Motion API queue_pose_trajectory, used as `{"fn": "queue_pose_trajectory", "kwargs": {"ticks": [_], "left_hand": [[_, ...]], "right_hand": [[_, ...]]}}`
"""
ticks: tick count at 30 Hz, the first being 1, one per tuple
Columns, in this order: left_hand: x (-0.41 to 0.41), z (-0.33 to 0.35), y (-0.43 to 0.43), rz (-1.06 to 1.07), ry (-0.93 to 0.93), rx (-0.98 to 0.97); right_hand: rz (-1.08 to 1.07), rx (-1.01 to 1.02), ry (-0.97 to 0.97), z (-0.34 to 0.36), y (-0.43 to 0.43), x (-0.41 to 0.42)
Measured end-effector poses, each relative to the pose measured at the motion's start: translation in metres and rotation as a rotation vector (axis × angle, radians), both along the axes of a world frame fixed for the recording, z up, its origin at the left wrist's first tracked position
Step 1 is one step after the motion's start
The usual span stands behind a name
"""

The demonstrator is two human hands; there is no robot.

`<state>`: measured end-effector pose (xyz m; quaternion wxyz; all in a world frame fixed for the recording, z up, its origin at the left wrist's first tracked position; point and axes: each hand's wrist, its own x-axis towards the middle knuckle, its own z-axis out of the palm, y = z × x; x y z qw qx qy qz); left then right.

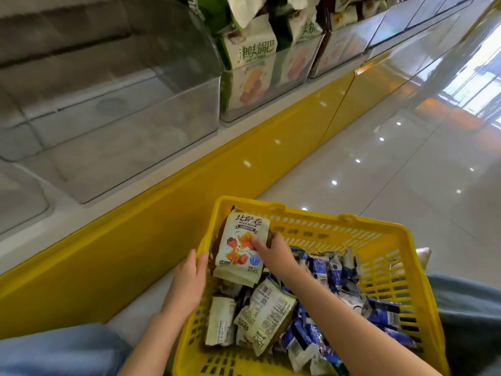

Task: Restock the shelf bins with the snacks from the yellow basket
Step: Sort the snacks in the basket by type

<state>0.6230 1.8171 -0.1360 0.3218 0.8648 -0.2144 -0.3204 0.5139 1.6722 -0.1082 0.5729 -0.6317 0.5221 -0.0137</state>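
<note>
Beyond the hands, a glossy pale floor (393, 172) is reflecting ceiling lights and window glare, running alongside a yellow shelf base (162, 213). Above and left of the left hand (187, 283), clear shelf bins (135, 118) are sitting on the white shelf; further right, one bin is holding green-and-white bags (254, 50). The yellow basket (311, 223) is lying between the person's denim-clad knees. The left hand is gripping its left rim, thumb inside. The right hand (273, 253) is pinching a pale snack packet (238, 248), thumb on its front, holding it upright just beside the left hand. Blue packets (333, 267) are lying heaped under the right forearm.
</note>
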Motion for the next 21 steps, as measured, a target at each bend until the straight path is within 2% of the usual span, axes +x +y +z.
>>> {"fn": "queue_pose_trajectory", "kwargs": {"ticks": [3,8,11,14,17,19,21], "left_hand": [[-0.004,-0.006,0.003,0.026,-0.024,-0.069],[0.001,-0.004,-0.003,-0.002,-0.085,-0.088],[0.006,-0.002,-0.011,-0.022,-0.113,-0.079],[0.008,0.000,-0.015,-0.028,-0.120,-0.083],[0.007,-0.002,-0.014,-0.020,-0.145,-0.117],[0.007,-0.004,-0.014,-0.020,-0.153,-0.129],[0.008,-0.005,-0.014,-0.019,-0.161,-0.131]], "right_hand": [[0.070,-0.153,0.063,-0.006,-0.002,0.013],[0.100,-0.195,-0.011,-0.012,-0.009,0.007],[0.094,-0.306,-0.042,-0.019,-0.010,-0.020],[0.224,-0.414,0.185,-0.039,-0.005,-0.063],[0.486,-0.231,0.430,-0.066,0.014,-0.093],[0.537,-0.224,0.494,-0.075,0.024,-0.097],[0.498,-0.245,0.483,-0.071,0.025,-0.091]]}}
